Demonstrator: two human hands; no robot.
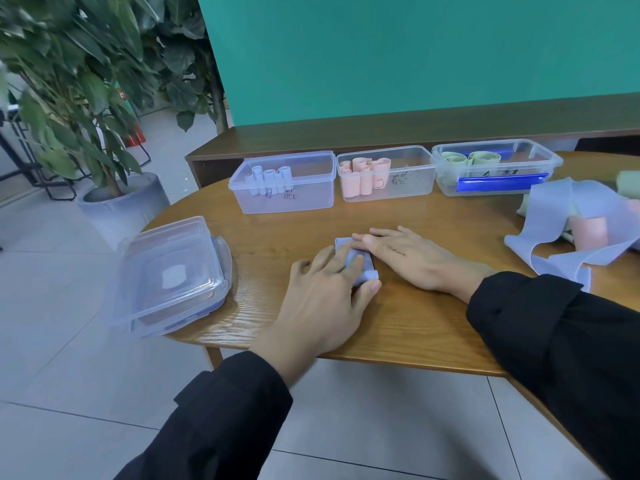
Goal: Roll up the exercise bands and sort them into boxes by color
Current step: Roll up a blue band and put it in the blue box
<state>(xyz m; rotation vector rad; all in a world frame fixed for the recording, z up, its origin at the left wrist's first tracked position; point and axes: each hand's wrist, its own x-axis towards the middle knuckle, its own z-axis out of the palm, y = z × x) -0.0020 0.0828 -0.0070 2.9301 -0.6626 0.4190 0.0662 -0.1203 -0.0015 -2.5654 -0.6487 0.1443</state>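
A small rolled blue band (360, 261) lies on the wooden table (415, 323) in front of me. My left hand (322, 299) curls over the roll, fingers on top and thumb at its near end. My right hand (412, 258) lies flat beside it, fingertips touching the roll's far end. Three clear boxes stand at the back: the left box (304, 199) holds blue rolls, the middle box (412, 188) pink rolls, the right box (540, 157) green rolls. A heap of unrolled bands (561, 233), blue, pink and green, sits at the right.
A stack of clear box lids (169, 275) rests at the table's left edge, partly overhanging. A potted plant (114, 209) stands on the tiled floor to the left. A low wooden shelf (381, 133) and a green wall run behind the boxes.
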